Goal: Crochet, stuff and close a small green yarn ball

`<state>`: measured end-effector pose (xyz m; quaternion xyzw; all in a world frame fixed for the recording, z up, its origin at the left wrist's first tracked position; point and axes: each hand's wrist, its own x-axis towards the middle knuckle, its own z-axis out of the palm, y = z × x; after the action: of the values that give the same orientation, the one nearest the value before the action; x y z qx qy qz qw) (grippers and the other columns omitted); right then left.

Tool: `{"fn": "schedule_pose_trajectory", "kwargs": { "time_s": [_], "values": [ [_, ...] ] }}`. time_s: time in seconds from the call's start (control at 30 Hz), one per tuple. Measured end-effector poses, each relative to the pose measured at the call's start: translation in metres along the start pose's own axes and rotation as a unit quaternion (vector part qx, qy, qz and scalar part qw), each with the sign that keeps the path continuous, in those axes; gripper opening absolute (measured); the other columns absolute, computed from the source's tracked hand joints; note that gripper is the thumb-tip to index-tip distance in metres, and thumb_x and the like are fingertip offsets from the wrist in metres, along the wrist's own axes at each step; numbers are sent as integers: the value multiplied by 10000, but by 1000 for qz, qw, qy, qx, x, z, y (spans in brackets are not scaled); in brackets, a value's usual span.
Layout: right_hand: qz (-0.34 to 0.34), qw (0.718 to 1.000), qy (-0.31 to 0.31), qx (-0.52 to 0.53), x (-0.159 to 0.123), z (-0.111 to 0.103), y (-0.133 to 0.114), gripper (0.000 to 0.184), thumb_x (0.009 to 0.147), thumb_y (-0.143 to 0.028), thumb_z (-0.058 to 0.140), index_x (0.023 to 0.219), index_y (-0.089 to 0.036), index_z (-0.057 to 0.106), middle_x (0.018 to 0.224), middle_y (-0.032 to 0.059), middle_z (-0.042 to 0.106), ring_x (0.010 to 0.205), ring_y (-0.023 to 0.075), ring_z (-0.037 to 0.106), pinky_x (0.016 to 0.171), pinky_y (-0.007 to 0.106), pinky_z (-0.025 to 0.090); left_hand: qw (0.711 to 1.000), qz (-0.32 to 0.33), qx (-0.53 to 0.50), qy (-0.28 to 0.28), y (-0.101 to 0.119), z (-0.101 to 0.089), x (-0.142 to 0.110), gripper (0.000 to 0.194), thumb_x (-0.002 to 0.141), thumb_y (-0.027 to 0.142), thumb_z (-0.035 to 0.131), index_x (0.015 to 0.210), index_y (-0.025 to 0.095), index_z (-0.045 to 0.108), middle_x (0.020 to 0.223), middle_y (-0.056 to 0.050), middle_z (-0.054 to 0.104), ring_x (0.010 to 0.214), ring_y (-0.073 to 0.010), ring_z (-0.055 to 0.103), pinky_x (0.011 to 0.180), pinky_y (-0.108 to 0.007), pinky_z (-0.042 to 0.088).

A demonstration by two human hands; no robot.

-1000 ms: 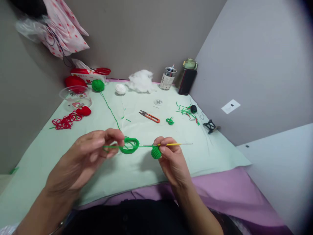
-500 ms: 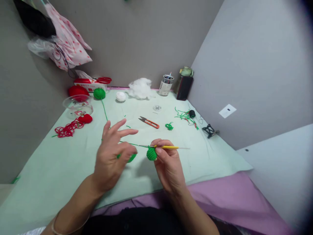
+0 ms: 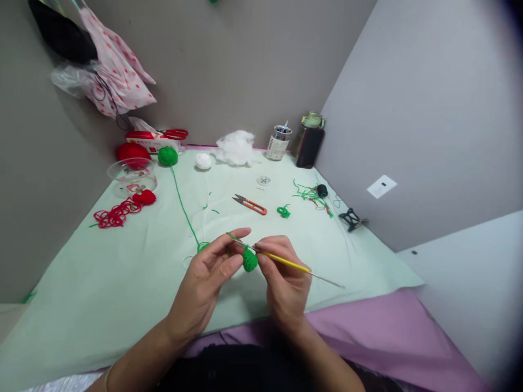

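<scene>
— Your left hand (image 3: pixel 200 283) has closed in from 9 o'clock since the earlier frame, its spread fingers now gathered at the green crocheted piece (image 3: pixel 250 260). The hook (image 3: pixel 288 264) has tipped from near level; its rear end now points to 4 o'clock. Grip state?

— Left: narrow, thumb against the piece's 9 o'clock side, a green strand over your index finger. Right hand (image 3: pixel 288 286): pinched round the yellow handle. You can't tell whether the hook's fore end passes through a stitch; fingers hide it.

— Position of the piece?

— Between your fingertips, above the worktop (image 3: pixel 122 305). From it, the snips (image 3: pixel 250 205) lie at 12 o'clock, the green yarn ball (image 3: pixel 167 156) at 10 to 11. Loose green loops (image 3: pixel 203 246) show just behind your left hand.

— Expected handling?

— Judgement: very light, soft, springy; not fragile, but hard squeezing would dent it. Yarn slides easily and could snag or slip a loop. Pinch the rounded body low on its sides, clear of the top edge. Take the hook, stiff and slick, by its thicker yellow handle.
</scene>
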<state>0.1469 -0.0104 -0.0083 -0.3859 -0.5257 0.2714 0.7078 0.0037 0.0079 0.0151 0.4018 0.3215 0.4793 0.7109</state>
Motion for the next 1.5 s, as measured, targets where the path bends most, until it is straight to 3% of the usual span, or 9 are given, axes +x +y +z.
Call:
{"fn": "schedule_pose_trajectory", "kwargs": {
  "time_s": [0.2, 0.3, 0.53, 0.73, 0.9, 1.17, 1.5],
  "values": [
    [-59, 996, -29, -67, -1, -4, -5, 370, 957, -63, 659, 1161, -344, 788, 995, 27, 720, 915, 164, 685, 761, 292, 571, 1000, -19, -9, 4, 1, -1, 3, 448, 811, 361, 864, 1246, 306, 773, 959, -4, 593, 937, -147, 533, 882, -247, 433],
    [-56, 995, -35, -73, -1, -5, -7, 368, 956, -70, 670, 1152, -356, 795, 1004, 35, 724, 924, 179, 687, 774, 320, 572, 1000, -19, -6, -6, 1, -1, 4, 407, 825, 333, 857, 1224, 310, 781, 939, 0, 600, 936, -141, 535, 891, -241, 436],
    [18, 997, -64, 28, 5, -4, -4, 246, 995, -185, 664, 1093, -354, 813, 1105, 46, 769, 1066, 212, 693, 871, 363, 569, 999, -7, 5, -43, 0, -2, 4, 350, 884, 307, 793, 1232, 342, 775, 1064, -17, 673, 1043, -173, 567, 928, -254, 467],
    [141, 977, -30, 159, 8, -4, 2, 86, 933, -320, 761, 989, -299, 823, 923, 17, 759, 765, 141, 656, 698, 277, 525, 997, -7, 54, -61, -1, -8, 4, 455, 890, 293, 785, 1337, 320, 706, 995, -14, 649, 981, -181, 589, 959, -305, 479],
    [186, 963, -17, 192, 10, -6, -2, 135, 892, -376, 791, 931, -247, 805, 842, 27, 757, 668, 142, 642, 626, 280, 533, 994, -10, 73, -85, 1, -11, 4, 476, 907, 292, 765, 1374, 307, 670, 1002, -21, 653, 1001, -205, 652, 985, -357, 496],
    [174, 969, -28, 171, 12, -11, -4, 181, 946, -403, 720, 927, -225, 744, 838, 39, 763, 618, 141, 620, 594, 289, 526, 992, 6, 100, -83, 2, -13, 2, 409, 932, 280, 733, 1332, 359, 696, 955, 8, 618, 947, -167, 648, 937, -309, 511],
    [103, 984, -103, 104, 9, -22, -9, 168, 1055, -288, 573, 1021, -258, 735, 939, 26, 756, 738, 148, 681, 669, 302, 524, 982, 4, 182, -59, 4, -12, 2, 434, 915, 208, 698, 1326, 346, 699, 946, 1, 616, 955, -176, 631, 932, -311, 481]
  ]
}}
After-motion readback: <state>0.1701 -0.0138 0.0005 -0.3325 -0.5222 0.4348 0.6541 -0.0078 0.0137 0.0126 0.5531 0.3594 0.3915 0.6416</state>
